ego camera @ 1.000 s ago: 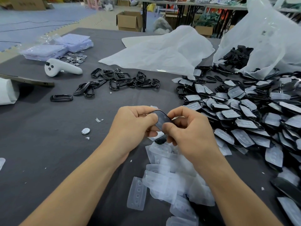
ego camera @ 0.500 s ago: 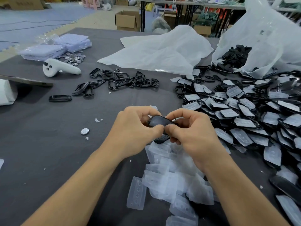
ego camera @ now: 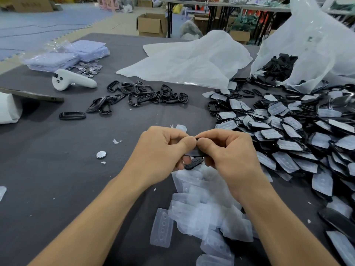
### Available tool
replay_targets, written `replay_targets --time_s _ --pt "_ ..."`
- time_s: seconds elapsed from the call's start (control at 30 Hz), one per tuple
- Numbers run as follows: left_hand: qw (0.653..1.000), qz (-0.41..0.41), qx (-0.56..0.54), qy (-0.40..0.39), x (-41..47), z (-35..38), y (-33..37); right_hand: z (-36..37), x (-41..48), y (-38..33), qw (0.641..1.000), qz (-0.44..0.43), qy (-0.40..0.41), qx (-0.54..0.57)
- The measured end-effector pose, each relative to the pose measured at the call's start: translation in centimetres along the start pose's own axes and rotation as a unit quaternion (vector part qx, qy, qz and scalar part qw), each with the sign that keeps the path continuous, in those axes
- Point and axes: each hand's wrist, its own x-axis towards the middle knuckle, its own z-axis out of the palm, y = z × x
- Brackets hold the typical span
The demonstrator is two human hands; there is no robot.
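- Workshop setting: a grey, cloth-covered table [ego camera: 48, 169] fills the foreground. Behind it lie a floor of blue foam mats [ego camera: 38, 22], an open cardboard box [ego camera: 151, 24] and dark-legged folding tables [ego camera: 221, 4] carrying clutter.
- Centre: the left hand [ego camera: 161, 152] and right hand [ego camera: 228, 152] meet above the near middle of the table, thumbs tip to tip and fingers curled. Together they pinch a small black shell [ego camera: 196, 153], largely hidden by the fingers.
- Just beneath the hands a black buttoned strip [ego camera: 193, 163] shows; whether it belongs to the same piece cannot be told.
- Below the hands: a pile of clear film pieces [ego camera: 201, 208] lies on the table, running toward its near edge.
- Right: a dense heap of film-faced black shells [ego camera: 288, 135] spreads to the table's right edge. Behind it an open translucent bag [ego camera: 307, 45] holds more black parts.
- Far middle: a crumpled white plastic sheet [ego camera: 188, 60], with a row of black frames [ego camera: 146, 94] in front of it.
- Left: a white handheld controller [ego camera: 73, 80] lies on its side near a scatter of coin cells [ego camera: 88, 69] and lavender packets [ego camera: 67, 54] in clear wrap. A single coin cell [ego camera: 101, 154] lies apart, left of the left hand.
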Motion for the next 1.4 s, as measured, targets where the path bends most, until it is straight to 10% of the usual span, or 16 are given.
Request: replay_targets --time_s 0.93,1.23,1.4 --pt "1.000 0.000 0.018 0.023 0.4 0.2 -0.7 -0.3 0.4 0.8 1.000 0.019 -0.009 0.000" --pt "0.991 -0.053 -0.107 0.058 0.9 0.4 -1.0 -0.4 -0.6 0.3 0.956 -0.112 0.028 -0.269" --pt "0.994 -0.013 0.015 0.104 0.9 0.1 -1.8 -4.1 0.8 -0.4 0.886 -0.146 0.201 -0.391"
